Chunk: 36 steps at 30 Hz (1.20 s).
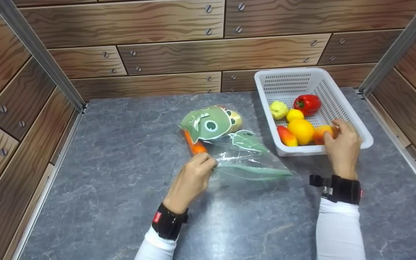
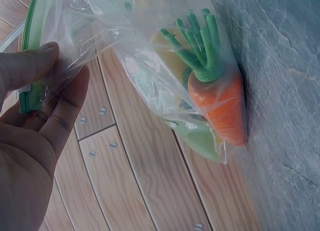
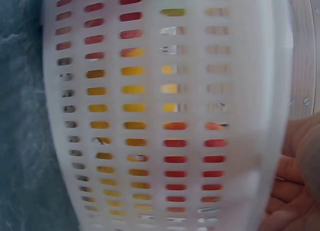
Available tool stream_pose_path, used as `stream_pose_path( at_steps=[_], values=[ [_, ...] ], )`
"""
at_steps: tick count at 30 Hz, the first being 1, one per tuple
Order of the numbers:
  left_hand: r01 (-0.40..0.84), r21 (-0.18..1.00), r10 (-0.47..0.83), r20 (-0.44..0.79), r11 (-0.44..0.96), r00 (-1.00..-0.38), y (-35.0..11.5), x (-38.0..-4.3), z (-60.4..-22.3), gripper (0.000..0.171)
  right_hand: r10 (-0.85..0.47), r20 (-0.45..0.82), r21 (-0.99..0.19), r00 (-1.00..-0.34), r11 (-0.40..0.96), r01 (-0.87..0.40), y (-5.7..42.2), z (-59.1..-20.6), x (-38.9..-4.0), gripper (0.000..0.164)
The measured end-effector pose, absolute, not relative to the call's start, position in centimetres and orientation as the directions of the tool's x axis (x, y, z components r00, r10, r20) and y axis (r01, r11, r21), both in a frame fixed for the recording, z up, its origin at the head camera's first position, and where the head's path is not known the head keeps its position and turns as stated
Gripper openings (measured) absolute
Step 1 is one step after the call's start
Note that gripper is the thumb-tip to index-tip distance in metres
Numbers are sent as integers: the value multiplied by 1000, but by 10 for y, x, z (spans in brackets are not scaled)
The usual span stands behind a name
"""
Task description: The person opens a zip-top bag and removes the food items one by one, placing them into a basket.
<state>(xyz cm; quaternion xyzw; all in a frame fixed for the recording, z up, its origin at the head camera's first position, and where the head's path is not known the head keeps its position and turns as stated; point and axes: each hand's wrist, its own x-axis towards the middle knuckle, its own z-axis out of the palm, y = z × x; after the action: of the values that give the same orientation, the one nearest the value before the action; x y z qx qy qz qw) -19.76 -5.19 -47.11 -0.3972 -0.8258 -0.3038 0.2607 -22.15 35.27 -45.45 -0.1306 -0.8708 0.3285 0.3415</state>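
grey marbled tabletop [image 1: 114, 187] | wood-patterned panels [image 1: 172, 21], back and sides | metal posts [image 1: 39, 50], both back corners

Carrot [image 2: 218, 108] in bag [image 1: 245, 142] — basket [image 1: 302, 150] to right, fruit [image 1: 300, 131] inside.

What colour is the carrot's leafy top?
Green; the carrot top shows best in the left wrist view.

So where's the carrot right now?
In the head view, the carrot is inside the clear bag, along its left side, just beyond the left hand that pinches the bag.
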Motion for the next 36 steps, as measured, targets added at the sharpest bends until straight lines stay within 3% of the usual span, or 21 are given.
stream_pose_path(
  at_steps=[7,16,25,32,36],
  values=[
    [818,291,493,681,496,-542,-52,-198,-472,6,434,593,-648,-678,758,-81,341,-439,-214,32],
    [820,282,488,690,498,-534,-52,-199,-472,8,361,612,-680,-704,694,-235,317,-416,-202,28],
    [818,287,486,689,499,-538,-52,-199,-472,8,204,702,-635,-682,612,-471,286,-401,-189,31],
    [820,288,485,691,496,-536,-52,-199,-472,8,-37,728,-555,-685,555,-619,260,-393,-182,36],
    [816,291,485,686,500,-542,-53,-199,-471,7,-221,673,-526,-705,527,-668,247,-393,-179,37]
  ],
)
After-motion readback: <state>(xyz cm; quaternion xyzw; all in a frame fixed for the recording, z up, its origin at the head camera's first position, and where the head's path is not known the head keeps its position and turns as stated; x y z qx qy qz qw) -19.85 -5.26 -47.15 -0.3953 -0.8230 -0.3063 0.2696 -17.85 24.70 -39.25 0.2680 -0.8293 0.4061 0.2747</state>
